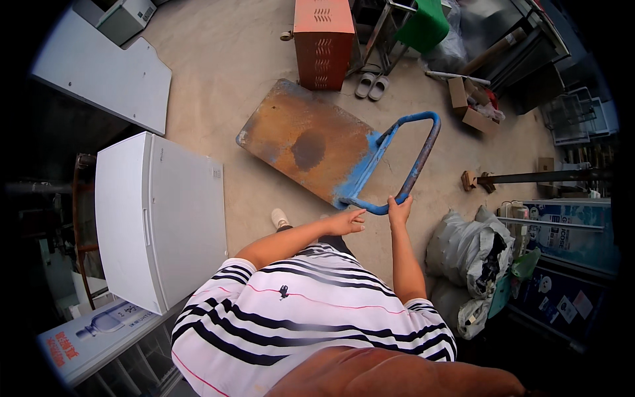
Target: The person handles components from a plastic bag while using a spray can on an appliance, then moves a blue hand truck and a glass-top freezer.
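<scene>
A flatbed hand truck (pixel 284 126) with a rusty brown platform stands on the floor before me. Its bent blue tube handle (pixel 426 149) rises at the platform's right end, the blue paint worn in places. My right hand (pixel 399 209) is wrapped round the near side of this handle. Just left of the handle's near corner, my left hand (pixel 345 222) hangs with fingers stretched out and holds nothing; it appears apart from the tube. One of my shoes (pixel 279 218) shows below the platform's near edge.
A white fridge (pixel 185 218) stands close on my left, with a white panel (pixel 106 73) beyond it. An orange metal cabinet (pixel 322 53) and grey slippers (pixel 372 86) are past the platform. Stuffed sacks (pixel 463 251) sit at right, near an open cardboard box (pixel 473 109).
</scene>
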Demonstrator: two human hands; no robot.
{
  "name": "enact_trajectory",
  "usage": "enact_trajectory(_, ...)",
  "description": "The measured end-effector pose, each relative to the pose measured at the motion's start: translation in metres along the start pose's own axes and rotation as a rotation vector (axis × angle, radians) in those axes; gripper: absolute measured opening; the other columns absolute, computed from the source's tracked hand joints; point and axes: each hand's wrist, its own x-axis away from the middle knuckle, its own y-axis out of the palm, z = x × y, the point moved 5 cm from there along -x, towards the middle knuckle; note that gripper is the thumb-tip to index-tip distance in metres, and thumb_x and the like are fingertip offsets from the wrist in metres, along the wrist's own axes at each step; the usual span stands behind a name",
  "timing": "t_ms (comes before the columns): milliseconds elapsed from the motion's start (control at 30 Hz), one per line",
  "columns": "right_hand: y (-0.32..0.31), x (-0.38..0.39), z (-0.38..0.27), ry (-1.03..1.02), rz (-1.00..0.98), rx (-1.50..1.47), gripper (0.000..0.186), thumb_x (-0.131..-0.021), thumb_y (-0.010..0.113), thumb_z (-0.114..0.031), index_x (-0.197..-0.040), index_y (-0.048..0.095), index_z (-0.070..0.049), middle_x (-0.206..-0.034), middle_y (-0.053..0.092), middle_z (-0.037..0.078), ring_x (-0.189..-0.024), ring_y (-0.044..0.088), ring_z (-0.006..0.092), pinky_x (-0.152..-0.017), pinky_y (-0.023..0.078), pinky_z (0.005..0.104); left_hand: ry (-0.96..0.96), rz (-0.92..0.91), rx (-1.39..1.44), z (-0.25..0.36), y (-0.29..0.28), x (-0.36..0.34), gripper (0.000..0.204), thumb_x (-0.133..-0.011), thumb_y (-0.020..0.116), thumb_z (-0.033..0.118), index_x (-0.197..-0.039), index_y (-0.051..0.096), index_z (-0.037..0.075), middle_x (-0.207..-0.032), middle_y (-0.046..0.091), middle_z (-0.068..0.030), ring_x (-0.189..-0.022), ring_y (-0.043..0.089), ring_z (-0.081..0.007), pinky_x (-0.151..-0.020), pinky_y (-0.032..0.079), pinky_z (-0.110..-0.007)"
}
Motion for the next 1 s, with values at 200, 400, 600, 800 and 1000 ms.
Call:
enact_trajectory(200,-0.132,-0.101,-0.003,-0.050,0.217,0.545,0.056,-0.079,0.066,-0.017,-0.127,0.039,-0.004,-0.100,0.062,0.019,-0.092,0.060,0.0381,-0.081,0.047,0.0433,-0.247,0.277,-0.488,-0.050,-0.090,0.060,0.050,-0.085,0.058,0.029,-0.126,0.048,0.004,-0.118,0.058,-0.0178,-0.107,0.056,-0.0331,-0.090,0.044,-0.040)
enact_trajectory(400,-0.214,-0.177,-0.043,0.181,0.624,0.648,0.059,-0.087,0.059,-0.025,-0.138,0.031,-0.016,-0.137,0.034,0.019,-0.119,0.044,0.0365,-0.092,0.039,0.0530,-0.826,0.685,-0.418,-0.150,-0.143,0.252,0.046,-0.084,0.057,0.031,-0.119,0.055,0.003,-0.115,0.060,-0.0180,-0.107,0.057,-0.0325,-0.090,0.045,-0.039)
enact_trajectory(600,-0.076,-0.171,-0.004,0.006,0.303,0.722,0.050,-0.088,0.056,-0.023,-0.133,0.039,-0.012,-0.130,0.045,0.017,-0.118,0.046,0.0355,-0.096,0.039,0.0460,-1.222,0.706,-0.028,-0.292,-0.073,0.416,0.043,-0.085,0.053,0.035,-0.112,0.061,0.002,-0.111,0.062,-0.0181,-0.103,0.059,-0.0312,-0.087,0.045,-0.040)
enact_trajectory(800,0.225,0.000,0.055,-0.121,-1.239,0.613,0.053,-0.088,0.058,-0.034,-0.130,0.047,-0.004,-0.105,0.063,0.013,-0.085,0.058,0.0179,-0.077,0.048,0.0338,-1.284,0.642,0.551,-0.280,-0.060,0.385,0.045,-0.091,0.047,0.040,-0.126,0.049,0.012,-0.129,0.051,-0.0011,-0.097,0.058,-0.0178,-0.078,0.044,-0.042)
enact_trajectory(1000,0.368,0.091,-0.108,-0.097,-1.488,0.266,0.052,-0.088,0.058,-0.034,-0.130,0.047,-0.006,-0.106,0.063,0.010,-0.097,0.060,0.0186,-0.083,0.045,0.0339,-0.947,0.824,0.399,-0.314,-0.188,0.356,0.031,-0.087,0.054,0.031,-0.103,0.061,0.006,-0.089,0.060,-0.0045,-0.076,0.054,-0.0165,-0.062,0.045,-0.033)
